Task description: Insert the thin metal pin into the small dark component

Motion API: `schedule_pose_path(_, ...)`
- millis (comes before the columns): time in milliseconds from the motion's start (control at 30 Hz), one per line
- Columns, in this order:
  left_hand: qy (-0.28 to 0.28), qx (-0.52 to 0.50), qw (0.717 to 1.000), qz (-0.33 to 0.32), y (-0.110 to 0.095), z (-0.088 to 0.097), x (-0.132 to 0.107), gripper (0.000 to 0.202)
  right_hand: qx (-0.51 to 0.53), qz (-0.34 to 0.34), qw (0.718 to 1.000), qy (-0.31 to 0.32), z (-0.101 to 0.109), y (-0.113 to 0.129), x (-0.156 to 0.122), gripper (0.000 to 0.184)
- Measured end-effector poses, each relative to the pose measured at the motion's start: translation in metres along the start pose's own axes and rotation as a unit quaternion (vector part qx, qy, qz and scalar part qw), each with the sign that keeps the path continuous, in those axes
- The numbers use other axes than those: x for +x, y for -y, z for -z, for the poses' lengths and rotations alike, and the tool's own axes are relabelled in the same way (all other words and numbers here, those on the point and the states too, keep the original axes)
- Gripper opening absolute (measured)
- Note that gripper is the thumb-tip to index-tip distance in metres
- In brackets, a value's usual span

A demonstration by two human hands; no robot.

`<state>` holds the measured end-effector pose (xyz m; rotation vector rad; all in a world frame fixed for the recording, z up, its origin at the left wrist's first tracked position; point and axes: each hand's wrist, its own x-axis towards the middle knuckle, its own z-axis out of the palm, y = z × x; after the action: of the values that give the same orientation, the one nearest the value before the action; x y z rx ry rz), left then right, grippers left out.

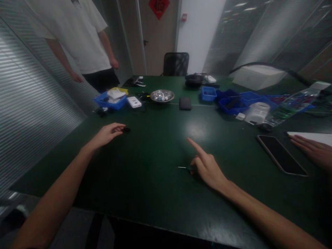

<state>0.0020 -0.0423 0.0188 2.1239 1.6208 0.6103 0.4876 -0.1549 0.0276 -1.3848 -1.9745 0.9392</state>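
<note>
My left hand (107, 134) rests on the dark green table (155, 193), its fingers pinched on a small black object (126, 130) at its fingertips. My right hand (206, 167) lies nearer the middle of the table, index finger stretched out and pointing away, the other fingers curled. A thin metal tool (184, 168) with a dark handle lies just under that hand's curled fingers; whether they grip it I cannot tell.
A phone (281, 154) lies at right beside another person's hand (312, 150). At the back stand a metal bowl (162, 95), blue trays (110, 100) (233, 102), a black box (185, 103) and a white box (258, 76). A person in a white shirt (77, 38) stands at far left.
</note>
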Motion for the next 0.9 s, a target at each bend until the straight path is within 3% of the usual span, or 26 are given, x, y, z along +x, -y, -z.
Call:
schedule_pose_path(267, -0.026, 0.057, 0.995, 0.08, 0.024, 0.01, -0.004, 0.037, 0.025, 0.032, 0.999, -0.002, 0.001, 0.001, 0.0, 0.068)
schedule_pose_path(400, -0.058, 0.022, 0.993, 0.103, 0.012, 0.008, -0.006, 0.032, 0.023, 0.038, 0.999, 0.005, 0.001, 0.0, 0.001, 0.065)
schedule_pose_path(600, -0.135, -0.174, 0.968, 0.117, -0.013, -0.002, -0.002, 0.041, 0.001, 0.044, 0.999, 0.019, 0.002, -0.001, 0.001, 0.056)
schedule_pose_path(900, -0.135, -0.199, 0.96, 0.144, -0.026, -0.01, -0.002, 0.04, -0.014, 0.043, 0.999, 0.021, 0.001, -0.001, 0.002, 0.049)
